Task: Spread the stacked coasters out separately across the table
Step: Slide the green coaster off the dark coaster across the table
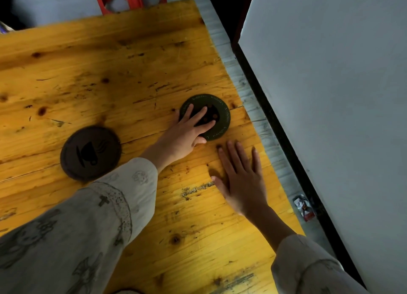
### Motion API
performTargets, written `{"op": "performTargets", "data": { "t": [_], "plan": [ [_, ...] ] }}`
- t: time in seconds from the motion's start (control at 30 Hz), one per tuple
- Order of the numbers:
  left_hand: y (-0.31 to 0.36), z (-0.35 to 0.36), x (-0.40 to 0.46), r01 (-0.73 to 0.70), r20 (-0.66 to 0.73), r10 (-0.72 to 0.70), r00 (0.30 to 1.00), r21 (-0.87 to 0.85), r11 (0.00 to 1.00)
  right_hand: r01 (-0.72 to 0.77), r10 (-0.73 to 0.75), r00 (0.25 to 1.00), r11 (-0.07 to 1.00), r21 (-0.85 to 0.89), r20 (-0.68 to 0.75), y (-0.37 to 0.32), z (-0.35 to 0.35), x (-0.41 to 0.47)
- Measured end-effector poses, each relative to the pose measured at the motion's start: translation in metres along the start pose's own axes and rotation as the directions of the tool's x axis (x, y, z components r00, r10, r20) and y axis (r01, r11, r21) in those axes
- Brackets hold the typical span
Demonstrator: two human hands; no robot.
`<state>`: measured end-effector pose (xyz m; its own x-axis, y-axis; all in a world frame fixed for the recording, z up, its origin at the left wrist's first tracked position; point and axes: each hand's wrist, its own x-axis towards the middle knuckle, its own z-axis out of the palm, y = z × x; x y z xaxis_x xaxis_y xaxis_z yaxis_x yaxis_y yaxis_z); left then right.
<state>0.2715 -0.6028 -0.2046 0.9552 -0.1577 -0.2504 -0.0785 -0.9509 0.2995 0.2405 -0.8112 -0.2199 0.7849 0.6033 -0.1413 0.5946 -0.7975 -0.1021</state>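
Two coasters lay on the yellow wooden table [92, 58], well apart. The brown coaster [90, 153] with a cup design sat to the left, beside the left sleeve [83, 216]. The green coaster [217, 115], possibly still a stack, though its edge did not show that, lay right of centre near the table's right edge. The left hand [187, 133] pressed flat on it, fingers spread. The right hand [243, 179] rested open on bare wood just nearer than that coaster, holding nothing. Free table lay mostly to the far left.

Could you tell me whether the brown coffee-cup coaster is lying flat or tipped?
Flat: the brown coaster lies face up on the table, apart from both hands.
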Motion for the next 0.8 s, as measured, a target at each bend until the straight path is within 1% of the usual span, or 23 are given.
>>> {"op": "performTargets", "data": {
  "t": [0.2,0.47,0.8],
  "plan": [
    [0.001,-0.001,0.011,-0.058,0.003,0.058,0.998,0.005,0.998,0.003,-0.003,1.0,1.0,-0.013,-0.006,0.001,0.0,0.0],
    [0.012,0.002,0.024,-0.051,-0.024,0.052,0.998,0.035,0.998,-0.001,0.001,1.0,1.0,0.012,-0.005,0.0,-0.001,-0.001],
    [0.016,0.002,0.034,-0.044,0.005,0.044,0.999,0.019,0.999,-0.001,0.001,1.0,1.0,0.009,0.004,0.002,0.0,0.001]
  ]
}}
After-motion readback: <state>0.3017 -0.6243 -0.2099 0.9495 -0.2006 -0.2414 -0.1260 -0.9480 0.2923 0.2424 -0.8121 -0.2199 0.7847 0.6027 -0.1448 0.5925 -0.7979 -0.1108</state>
